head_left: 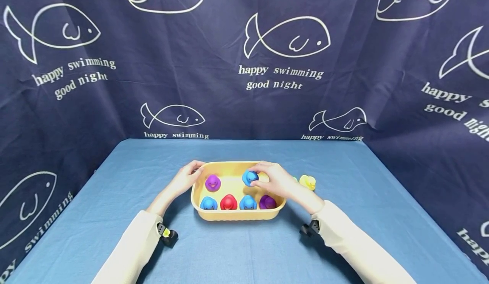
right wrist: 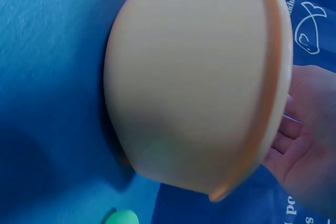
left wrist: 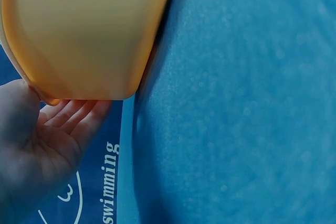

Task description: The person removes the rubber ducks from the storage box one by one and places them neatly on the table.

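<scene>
A pale yellow plastic tub (head_left: pixel 237 215) stands on the table, with several rubber ducks inside. My left hand (head_left: pixel 187 178) grips the rim at its back left corner; in the left wrist view the thumb side of that hand (left wrist: pixel 44 142) is at the rim and the fingers reach behind the wall. Over the right part of the tub, my right hand (head_left: pixel 279 180) pinches a blue rubber duck (head_left: pixel 250 178). A purple duck (head_left: pixel 212 183) sits at the back left. Along the front are a blue duck (head_left: pixel 209 203), a red duck (head_left: pixel 229 202), another blue duck (head_left: pixel 248 202) and a purple duck (head_left: pixel 268 202).
Right of the tub, beyond my right forearm, lies a yellow duck (head_left: pixel 307 182). A green thing (right wrist: pixel 122 217), partly cut off, shows low in the right wrist view. Blue cloth (head_left: pixel 244 250) covers the table, and a dark printed curtain (head_left: pixel 244 118) hangs behind it.
</scene>
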Motion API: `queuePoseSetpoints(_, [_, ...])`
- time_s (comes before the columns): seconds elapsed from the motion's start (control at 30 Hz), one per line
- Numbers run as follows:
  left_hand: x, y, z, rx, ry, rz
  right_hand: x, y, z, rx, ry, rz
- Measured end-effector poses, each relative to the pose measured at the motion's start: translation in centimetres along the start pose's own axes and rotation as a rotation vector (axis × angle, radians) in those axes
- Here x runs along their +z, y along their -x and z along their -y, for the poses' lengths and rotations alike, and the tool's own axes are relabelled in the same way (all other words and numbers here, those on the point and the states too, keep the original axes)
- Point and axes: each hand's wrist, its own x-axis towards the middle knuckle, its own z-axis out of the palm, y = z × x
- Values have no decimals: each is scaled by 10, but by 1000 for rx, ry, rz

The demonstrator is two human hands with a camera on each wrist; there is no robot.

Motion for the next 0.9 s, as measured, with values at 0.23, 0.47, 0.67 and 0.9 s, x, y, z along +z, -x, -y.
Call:
queuePoseSetpoints(0.23, [1,0,1,-5,-6,3,-7,7,-5,-21,-28,-87])
queuePoseSetpoints(0.47, [0,1,1,5,-10,0,-11,16,-5,-23,-32,-139])
queuePoseSetpoints(0.67, [0,1,0,7,6,-2,-15,22,-7,-59,-8,-211])
queuePoseSetpoints(0.9, [0,0,0,11,1,-5,-21,30,-15,-84,6,-250])
